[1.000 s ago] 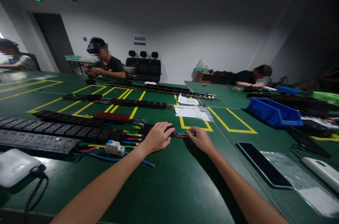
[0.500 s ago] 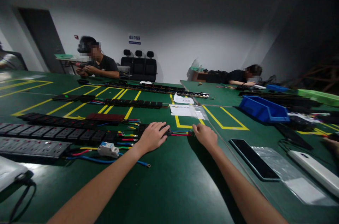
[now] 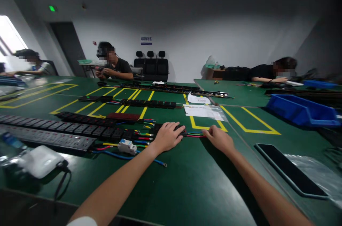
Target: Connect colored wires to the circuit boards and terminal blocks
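Observation:
My left hand (image 3: 168,136) lies over a small black block (image 3: 183,130), its fingers curled across the top and far side and the thumb on the near side. Most of the block is hidden under the palm. Red, green and blue wires (image 3: 194,134) run out of the block to the right. At their far end my right hand (image 3: 219,139) is closed, with thumb and forefinger pinched on the wire ends. Left of my left hand lie other cable ends with ring lugs (image 3: 145,134) and a white circuit breaker (image 3: 127,146) with a blue cable (image 3: 156,162).
Long socket strips (image 3: 66,138) lie at left, with a white device (image 3: 40,162) before them. Paper sheets (image 3: 200,111) lie beyond my hands. At right are a phone (image 3: 290,169), a plastic bag (image 3: 312,170) and a blue bin (image 3: 299,110). Co-workers (image 3: 120,67) sit across the table.
The view has turned left, so everything sits further right in the picture. Both hands keep their places on the block and the wires.

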A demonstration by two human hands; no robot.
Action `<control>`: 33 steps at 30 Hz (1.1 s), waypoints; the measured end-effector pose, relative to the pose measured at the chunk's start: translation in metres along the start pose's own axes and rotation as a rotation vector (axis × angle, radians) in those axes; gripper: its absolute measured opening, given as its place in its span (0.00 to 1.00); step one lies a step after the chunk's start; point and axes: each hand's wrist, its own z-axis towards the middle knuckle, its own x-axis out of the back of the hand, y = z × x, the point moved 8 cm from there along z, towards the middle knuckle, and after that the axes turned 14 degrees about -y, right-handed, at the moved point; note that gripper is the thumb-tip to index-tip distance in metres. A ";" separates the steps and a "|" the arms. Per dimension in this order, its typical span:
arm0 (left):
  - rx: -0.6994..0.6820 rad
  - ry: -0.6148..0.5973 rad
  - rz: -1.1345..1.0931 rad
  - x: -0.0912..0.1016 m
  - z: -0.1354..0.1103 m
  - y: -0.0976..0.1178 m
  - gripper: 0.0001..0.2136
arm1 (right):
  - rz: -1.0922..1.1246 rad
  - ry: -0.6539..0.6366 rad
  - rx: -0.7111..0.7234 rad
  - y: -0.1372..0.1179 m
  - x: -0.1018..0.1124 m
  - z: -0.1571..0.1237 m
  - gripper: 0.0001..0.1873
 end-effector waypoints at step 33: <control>0.011 -0.016 0.047 -0.005 -0.003 0.004 0.20 | 0.099 0.720 0.463 -0.041 0.019 -0.009 0.11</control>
